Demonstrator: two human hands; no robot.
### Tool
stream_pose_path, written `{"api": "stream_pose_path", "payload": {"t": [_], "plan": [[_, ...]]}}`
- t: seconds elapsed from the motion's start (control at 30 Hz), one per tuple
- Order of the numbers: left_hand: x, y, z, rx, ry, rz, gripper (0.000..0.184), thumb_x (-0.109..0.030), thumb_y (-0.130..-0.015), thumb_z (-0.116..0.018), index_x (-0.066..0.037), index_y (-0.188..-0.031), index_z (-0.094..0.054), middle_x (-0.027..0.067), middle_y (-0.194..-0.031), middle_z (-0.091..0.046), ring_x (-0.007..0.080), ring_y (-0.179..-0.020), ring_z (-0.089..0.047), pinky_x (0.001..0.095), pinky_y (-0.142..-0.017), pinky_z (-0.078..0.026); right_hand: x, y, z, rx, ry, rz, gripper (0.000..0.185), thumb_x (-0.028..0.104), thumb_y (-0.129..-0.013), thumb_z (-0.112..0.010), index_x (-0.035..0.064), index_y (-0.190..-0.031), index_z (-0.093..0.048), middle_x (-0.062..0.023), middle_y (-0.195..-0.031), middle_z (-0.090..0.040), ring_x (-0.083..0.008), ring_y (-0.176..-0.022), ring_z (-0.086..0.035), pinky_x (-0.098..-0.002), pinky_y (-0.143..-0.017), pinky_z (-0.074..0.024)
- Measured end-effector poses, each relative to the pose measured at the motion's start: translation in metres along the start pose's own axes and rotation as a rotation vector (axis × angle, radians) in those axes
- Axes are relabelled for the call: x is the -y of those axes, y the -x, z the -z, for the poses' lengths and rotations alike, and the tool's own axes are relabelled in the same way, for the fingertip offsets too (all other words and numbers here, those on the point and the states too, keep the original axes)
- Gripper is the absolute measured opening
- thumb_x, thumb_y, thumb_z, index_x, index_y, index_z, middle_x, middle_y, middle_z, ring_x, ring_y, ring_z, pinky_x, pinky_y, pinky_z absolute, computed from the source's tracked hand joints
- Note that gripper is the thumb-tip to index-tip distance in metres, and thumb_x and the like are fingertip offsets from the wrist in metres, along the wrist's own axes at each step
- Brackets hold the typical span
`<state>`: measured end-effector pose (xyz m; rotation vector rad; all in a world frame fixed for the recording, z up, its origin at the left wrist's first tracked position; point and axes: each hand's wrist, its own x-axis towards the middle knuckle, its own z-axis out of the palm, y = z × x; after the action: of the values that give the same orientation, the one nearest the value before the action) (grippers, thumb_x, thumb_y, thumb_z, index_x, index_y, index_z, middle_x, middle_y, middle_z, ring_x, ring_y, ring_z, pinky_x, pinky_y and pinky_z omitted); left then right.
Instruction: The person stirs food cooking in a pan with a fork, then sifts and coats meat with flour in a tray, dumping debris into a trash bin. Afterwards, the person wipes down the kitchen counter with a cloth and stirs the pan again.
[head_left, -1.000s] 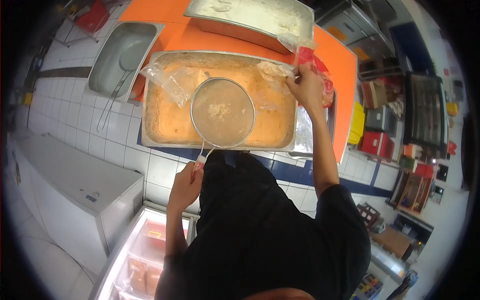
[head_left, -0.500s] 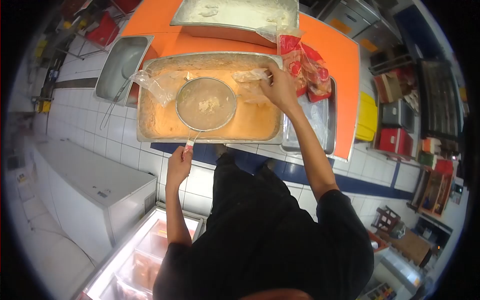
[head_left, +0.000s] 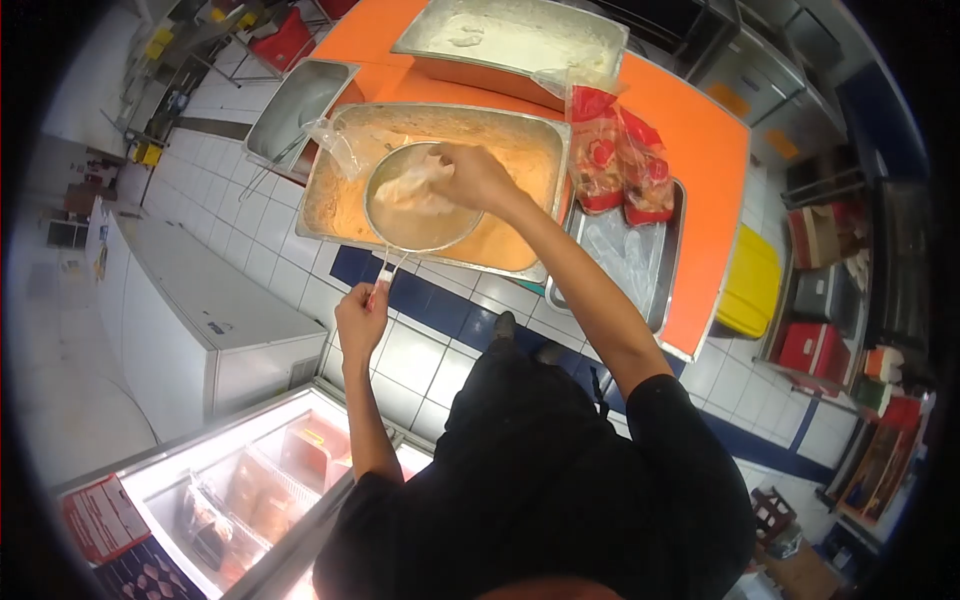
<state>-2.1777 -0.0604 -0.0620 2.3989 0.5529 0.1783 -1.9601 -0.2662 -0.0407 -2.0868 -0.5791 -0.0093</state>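
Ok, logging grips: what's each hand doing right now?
Left hand: closed, holding the sieve by its handle.
Right hand: closed, holding a pale piece at the sieve.

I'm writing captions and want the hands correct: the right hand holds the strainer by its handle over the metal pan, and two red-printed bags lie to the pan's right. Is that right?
Wrong hand: the head view shows the left hand holding the strainer by its handle over the metal pan. Two red-printed bags do lie to the pan's right.
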Motion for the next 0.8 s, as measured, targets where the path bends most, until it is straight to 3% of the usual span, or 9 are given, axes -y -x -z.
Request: {"api": "stream_pose_path", "payload": {"t": [0.03,0.13,0.2,0.27,0.4,0.53,0.67,0.73,0.8], "plan": [[-0.002,0.007,0.003,-0.013,0.018,-0.041,0.036,-0.029,-0.094,-0.066,0.001,-0.074,-0.064,0.0066,-0.052,-0.047,0.0102,-0.051,-0.039,0.0309,-0.048,-0.033,0.011,0.016,0.005,-0.072,0.063,0.046,0.033,0.023,-0.078,-0.073,0.0053,-0.106,-0.072,-0.0172,-0.096,-0.072,-0.0305,-0.084,-0.070,-0.0401,-0.076,-0.0552],[-0.030,0.029,0.017,0.009,0.104,-0.018,0.036,-0.028,-0.095,-0.066,0.002,-0.075,-0.065,0.0016,-0.052,-0.043,0.0071,-0.052,-0.036,0.0288,-0.048,-0.030,0.042,0.081,0.053,-0.252,0.151,0.015,0.027,0.023,-0.085,-0.071,0.0041,-0.104,-0.071,-0.0179,-0.093,-0.072,-0.0306,-0.079,-0.069,-0.0384,-0.071,-0.0541],[-0.055,0.045,0.022,0.042,0.158,-0.026,0.031,-0.024,-0.095,-0.066,0.001,-0.077,-0.066,-0.0039,-0.055,-0.042,0.0031,-0.055,-0.034,0.0248,-0.048,-0.028,0.060,0.135,0.101,0.055,0.113,-0.362,0.023,0.020,-0.090,-0.065,0.0026,-0.106,-0.069,-0.0178,-0.092,-0.071,-0.0276,-0.078,-0.069,-0.0348,-0.069,-0.0527],[-0.090,0.062,0.013,0.079,0.266,-0.067,0.027,-0.021,-0.095,-0.066,0.001,-0.079,-0.066,-0.0051,-0.057,-0.043,0.0022,-0.055,-0.034,0.0235,-0.048,-0.028,0.039,0.203,0.108,0.156,-0.064,-0.303,0.027,0.027,-0.094,-0.062,0.0011,-0.098,-0.067,-0.0160,-0.081,-0.069,-0.0363,-0.069,-0.067,-0.0430,-0.066,-0.0523],[-0.161,0.110,-0.051,0.352,0.477,-0.178,0.013,-0.014,-0.097,-0.062,-0.001,-0.094,-0.065,-0.0057,-0.064,-0.046,0.0016,-0.060,-0.036,0.0212,-0.051,-0.030,0.024,0.302,0.115,0.087,-0.658,-0.453,0.028,0.020,-0.103,-0.051,0.0006,-0.120,-0.061,-0.0095,-0.099,-0.068,-0.0191,-0.088,-0.065,-0.0335,-0.080,-0.0523],[-0.254,0.213,-0.167,0.585,0.539,-0.365,0.023,-0.021,-0.101,-0.052,-0.001,-0.108,-0.060,0.0083,-0.072,-0.061,0.0185,-0.064,-0.059,0.0323,-0.059,-0.045,-0.024,0.396,0.139,-0.420,-0.761,-0.403,0.037,0.024,-0.104,-0.049,-0.0029,-0.130,-0.054,-0.0121,-0.109,-0.065,-0.0178,-0.101,-0.060,-0.0317,-0.088,-0.0482],[-0.290,0.355,-0.324,0.659,0.731,-0.564,0.029,-0.021,-0.105,-0.039,-0.001,-0.123,-0.050,0.0239,-0.112,-0.060,0.0396,-0.105,-0.061,0.0449,-0.089,-0.047,-0.077,0.517,0.223,-0.720,-0.277,-0.703,0.037,0.028,-0.105,-0.046,-0.0042,-0.115,-0.059,-0.0243,-0.104,-0.063,-0.0322,-0.094,-0.063,-0.0402,-0.083,-0.0492],[-0.340,0.404,-0.346,1.018,0.905,-0.307,0.029,-0.023,-0.106,-0.038,0.000,-0.121,-0.050,0.0248,-0.120,-0.057,0.0381,-0.113,-0.057,0.0448,-0.096,-0.043,-0.113,0.578,0.254,-0.864,-0.302,-0.642,0.039,0.033,-0.105,-0.046,-0.0016,-0.113,-0.062,-0.0142,-0.097,-0.066,-0.0236,-0.091,-0.063,-0.0360,-0.076,-0.0505],[-0.365,0.450,-0.376,1.152,0.831,-0.397,0.028,-0.021,-0.104,-0.041,-0.001,-0.120,-0.051,0.0231,-0.119,-0.057,0.0386,-0.112,-0.057,0.0454,-0.096,-0.044,-0.133,0.634,0.296,-0.945,-0.550,-0.675,0.039,0.036,-0.105,-0.046,0.0011,-0.115,-0.062,-0.0095,-0.099,-0.067,-0.0178,-0.090,-0.062,-0.0321,-0.077,-0.0504]]}}
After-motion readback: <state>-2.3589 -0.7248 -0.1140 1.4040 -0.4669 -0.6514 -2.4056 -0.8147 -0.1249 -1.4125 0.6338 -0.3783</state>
